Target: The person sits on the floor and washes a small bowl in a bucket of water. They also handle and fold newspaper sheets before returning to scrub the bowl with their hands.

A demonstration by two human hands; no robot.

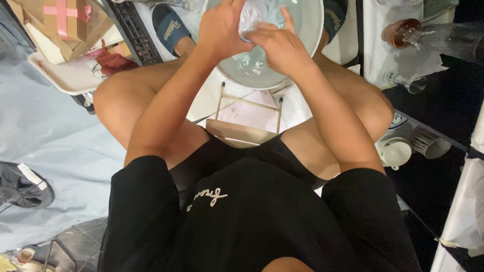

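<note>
While both hands meet over the wide, round, pale basin (302, 30), they clasp a small clear glassy object (253, 15), smooth and shiny with wet highlights. The left hand (222, 27) wraps it from one side, fingers curled shut around it; the right hand (280, 45) presses on it from the other side, fingers (288, 16) bent over its rim. The object sits above the basin's middle, and the basin holds water with a glossy, rippled look.

Just under the basin's near edge, a low wooden stool frame (247, 118) shows between the person's bare knees. Grey sheeting (45, 126) covers the floor left of the basin. Beside it stand two dark slippers (171, 27) on the feet and a black slotted crate (132, 30). Left of the basin lies a white tray (65, 75) with a red cloth (113, 61) and a cardboard box (60, 25). Right of the basin, clear glasses (408, 32) lie on white cloth, with a white cup (396, 151) nearer the knee.
</note>
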